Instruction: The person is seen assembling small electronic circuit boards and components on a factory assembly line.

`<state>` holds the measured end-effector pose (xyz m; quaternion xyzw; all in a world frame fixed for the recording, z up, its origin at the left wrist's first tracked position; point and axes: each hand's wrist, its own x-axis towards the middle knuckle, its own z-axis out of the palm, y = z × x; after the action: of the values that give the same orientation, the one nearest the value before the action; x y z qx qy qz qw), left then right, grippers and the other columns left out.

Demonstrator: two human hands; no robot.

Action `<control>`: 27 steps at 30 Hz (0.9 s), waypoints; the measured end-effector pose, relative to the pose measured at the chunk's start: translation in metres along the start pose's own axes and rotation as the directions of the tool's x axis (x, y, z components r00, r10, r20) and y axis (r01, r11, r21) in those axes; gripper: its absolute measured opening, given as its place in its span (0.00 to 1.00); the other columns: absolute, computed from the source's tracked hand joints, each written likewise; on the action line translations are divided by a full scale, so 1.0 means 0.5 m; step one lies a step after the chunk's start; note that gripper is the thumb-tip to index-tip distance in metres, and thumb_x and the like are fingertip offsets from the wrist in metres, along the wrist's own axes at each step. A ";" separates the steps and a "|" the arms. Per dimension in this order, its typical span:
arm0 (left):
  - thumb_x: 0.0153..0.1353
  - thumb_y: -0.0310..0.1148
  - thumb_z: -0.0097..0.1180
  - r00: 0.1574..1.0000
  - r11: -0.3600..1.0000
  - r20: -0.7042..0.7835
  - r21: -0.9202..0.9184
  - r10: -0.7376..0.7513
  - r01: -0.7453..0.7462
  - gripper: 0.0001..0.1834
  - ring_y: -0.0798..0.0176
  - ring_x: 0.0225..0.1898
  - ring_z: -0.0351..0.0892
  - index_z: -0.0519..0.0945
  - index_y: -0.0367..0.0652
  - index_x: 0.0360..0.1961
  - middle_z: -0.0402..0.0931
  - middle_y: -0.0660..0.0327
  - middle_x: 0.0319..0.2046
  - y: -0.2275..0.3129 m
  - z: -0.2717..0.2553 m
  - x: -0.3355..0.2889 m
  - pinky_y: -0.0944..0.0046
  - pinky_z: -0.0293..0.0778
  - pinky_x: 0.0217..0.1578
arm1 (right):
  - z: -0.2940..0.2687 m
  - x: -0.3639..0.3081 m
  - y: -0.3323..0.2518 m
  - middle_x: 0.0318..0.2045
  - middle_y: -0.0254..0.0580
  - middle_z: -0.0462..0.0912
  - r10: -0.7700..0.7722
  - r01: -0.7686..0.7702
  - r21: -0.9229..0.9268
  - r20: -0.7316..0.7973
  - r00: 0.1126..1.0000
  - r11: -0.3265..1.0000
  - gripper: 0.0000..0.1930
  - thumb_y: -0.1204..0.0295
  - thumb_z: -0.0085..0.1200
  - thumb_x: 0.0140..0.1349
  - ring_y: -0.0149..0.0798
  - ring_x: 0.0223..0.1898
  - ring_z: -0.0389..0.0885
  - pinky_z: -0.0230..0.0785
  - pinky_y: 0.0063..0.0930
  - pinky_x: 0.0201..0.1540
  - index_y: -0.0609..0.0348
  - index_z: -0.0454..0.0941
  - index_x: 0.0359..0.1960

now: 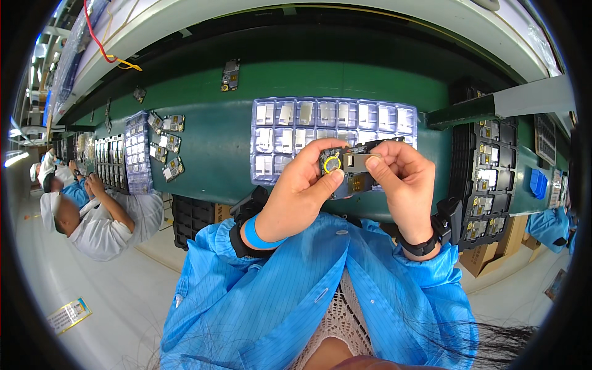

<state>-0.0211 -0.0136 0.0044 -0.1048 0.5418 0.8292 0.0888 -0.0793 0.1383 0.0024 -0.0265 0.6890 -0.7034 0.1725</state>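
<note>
Tabletop [209, 154], green, spanning the frame. Lying on it: one divided clear plastic tray [336, 100], centre; one dark circuit board [230, 75], upper centre-left; five loose boards [173, 168], grouped left of centre; one further clear tray [139, 151], beside them; stacked black trays [457, 166], right; one blue bin [538, 184], far right.

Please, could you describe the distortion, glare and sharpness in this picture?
Head view: fisheye distortion curves the white shelf beam, and the picture's corners are black; head view: glare whitens parts of the clear plastic tray; head view: the left hand, right hand and circuit board between them look reasonably sharp.
</note>
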 end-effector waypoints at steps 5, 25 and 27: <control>0.59 0.20 0.44 1.000 1.000 -0.007 -0.005 0.005 -0.005 0.19 0.71 0.42 0.70 0.61 0.35 0.52 0.70 0.59 0.42 0.000 0.002 0.000 0.71 0.68 0.45 | 0.004 -0.002 0.006 0.17 0.28 0.75 -0.060 0.053 -0.123 -0.054 0.997 0.991 0.04 0.78 0.57 0.50 0.15 0.16 0.63 0.55 0.11 0.17 0.64 0.77 0.29; 0.60 0.25 0.48 0.979 0.978 -0.137 0.167 0.148 -0.125 0.10 0.77 0.34 0.66 0.66 0.37 0.42 0.68 0.65 0.33 -0.015 0.019 0.003 0.76 0.66 0.33 | 0.005 -0.014 -0.014 0.25 0.36 0.70 -0.546 0.381 -0.631 -0.082 0.834 0.676 0.09 0.74 0.64 0.41 0.30 0.23 0.72 0.65 0.24 0.24 0.59 0.77 0.24; 0.60 0.25 0.48 0.978 0.983 -0.137 0.122 0.155 -0.138 0.10 0.77 0.34 0.66 0.66 0.37 0.43 0.69 0.65 0.33 -0.016 0.020 0.005 0.76 0.66 0.33 | 0.008 -0.016 -0.009 0.27 0.36 0.68 -0.509 0.359 -0.591 -0.103 0.854 0.723 0.11 0.74 0.65 0.40 0.30 0.23 0.72 0.65 0.24 0.24 0.59 0.76 0.27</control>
<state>-0.0220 -0.0010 0.0009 -0.1200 0.5985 0.7921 -0.0069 -0.0715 0.1366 0.0087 -0.1451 0.8519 -0.4921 -0.1050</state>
